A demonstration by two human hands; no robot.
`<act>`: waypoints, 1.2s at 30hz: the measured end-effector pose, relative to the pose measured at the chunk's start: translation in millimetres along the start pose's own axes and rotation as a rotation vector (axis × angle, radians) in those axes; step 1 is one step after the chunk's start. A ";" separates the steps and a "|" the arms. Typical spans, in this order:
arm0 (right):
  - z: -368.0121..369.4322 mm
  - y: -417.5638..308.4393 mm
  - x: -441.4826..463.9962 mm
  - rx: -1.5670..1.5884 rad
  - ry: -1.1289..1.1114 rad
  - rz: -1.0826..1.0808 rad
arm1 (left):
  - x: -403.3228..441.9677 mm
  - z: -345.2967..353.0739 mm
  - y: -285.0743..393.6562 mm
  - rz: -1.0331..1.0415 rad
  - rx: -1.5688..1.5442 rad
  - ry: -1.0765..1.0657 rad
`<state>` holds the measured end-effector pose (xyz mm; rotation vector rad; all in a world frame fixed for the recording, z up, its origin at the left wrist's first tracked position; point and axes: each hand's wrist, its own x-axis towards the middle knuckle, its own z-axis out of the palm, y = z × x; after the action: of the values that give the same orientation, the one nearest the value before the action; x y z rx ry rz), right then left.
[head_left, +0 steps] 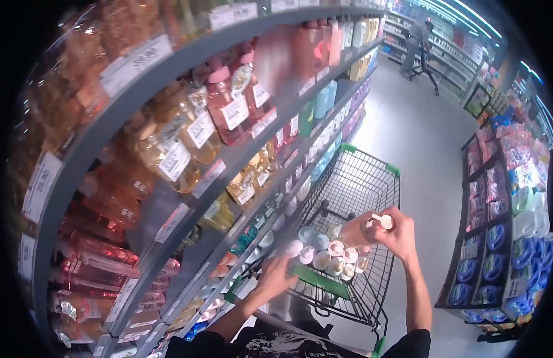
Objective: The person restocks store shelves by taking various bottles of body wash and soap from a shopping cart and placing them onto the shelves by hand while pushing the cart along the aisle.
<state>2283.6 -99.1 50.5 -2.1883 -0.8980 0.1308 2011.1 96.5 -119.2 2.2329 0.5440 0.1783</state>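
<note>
My right hand (398, 234) is closed around the neck of a clear pinkish pump bottle (357, 232) with a white pump head, tilted over the shopping cart (363, 167). Several bottles with white and pale pink pump tops (336, 258) stand close together in the near part of the cart. My left hand (276, 277) is at the cart's left side, close to the outermost tops. Its fingers are stretched out and somewhat blurred, and I see nothing held in them.
A tall shelf (187, 212) of pump bottles with price labels runs along the left. On the right stands a display rack (488, 238) with blue and pink packages. A grey floor aisle (416, 125) leads to a person (416, 45) beside a wheeled stand.
</note>
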 end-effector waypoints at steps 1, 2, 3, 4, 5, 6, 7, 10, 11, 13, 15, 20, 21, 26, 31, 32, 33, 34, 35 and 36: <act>-5.8 -19.5 -3.1 0.065 -0.044 -0.040 | 8.7 -11.3 21.9 0.128 -0.101 0.030; -9.9 -41.0 -5.8 0.130 -0.097 -0.085 | 14.1 -27.1 49.5 0.255 -0.197 0.062; -13.8 -67.3 -9.0 0.252 -0.187 -0.103 | 16.3 -38.0 70.2 0.280 -0.240 0.061; -12.6 -83.8 -11.9 0.313 -0.234 -0.129 | 15.1 -50.1 88.1 0.301 -0.279 0.064; -5.9 -98.5 -15.2 0.378 -0.292 -0.162 | 10.0 -67.9 104.6 0.249 -0.375 -0.041; 3.4 -113.4 -17.3 0.447 -0.360 -0.200 | 3.4 -85.5 113.9 0.193 -0.470 -0.138; 13.4 -128.5 -19.8 0.488 -0.400 -0.212 | -5.3 -98.4 112.9 0.217 -0.559 -0.185; 49.6 -157.1 -31.1 0.648 -0.437 -0.252 | -39.7 -106.3 95.2 0.241 -0.859 -0.090; 64.4 -158.6 -35.2 0.772 -0.384 -0.235 | -48.4 -114.3 93.1 0.270 -0.936 0.020; 100.2 -151.1 -49.4 0.976 -0.245 -0.197 | -62.9 -135.2 92.4 0.333 -1.014 0.202; 151.2 -122.9 -69.2 1.084 -0.143 0.096 | -71.9 -176.8 106.3 0.444 -1.093 0.332; 280.6 -61.1 -133.5 1.009 -0.368 0.234 | -72.9 -250.1 98.0 0.319 -0.692 0.845; 289.9 -62.6 -143.1 0.986 -0.406 0.257 | -67.7 -259.9 89.5 0.230 -0.402 0.974; 304.2 -53.2 -157.6 0.641 -0.495 0.029 | -38.7 -294.9 40.6 0.340 0.133 1.275; 290.2 -42.6 -144.7 0.988 -0.717 0.245 | -24.7 -306.4 27.0 0.262 0.022 1.243; 287.7 -40.1 -143.1 1.054 -0.701 0.281 | -22.2 -307.5 28.9 0.292 0.037 1.257; 286.1 -37.5 -142.3 1.120 -0.686 0.317 | -19.6 -306.7 26.5 0.281 0.012 1.268; 285.7 -34.1 -141.8 1.188 -0.668 0.353 | -16.3 -306.5 22.3 0.271 -0.011 1.277; 289.5 -26.9 -140.2 1.211 -0.659 0.397 | -13.7 -307.5 15.6 0.238 0.066 1.307; 281.5 -33.2 -139.4 1.239 -0.623 0.447 | -13.2 -308.5 16.0 0.211 0.160 1.336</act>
<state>2061.6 -1.2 -151.7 -1.0936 -0.3751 1.2638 1911.8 293.9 97.1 2.0430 0.9920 1.8379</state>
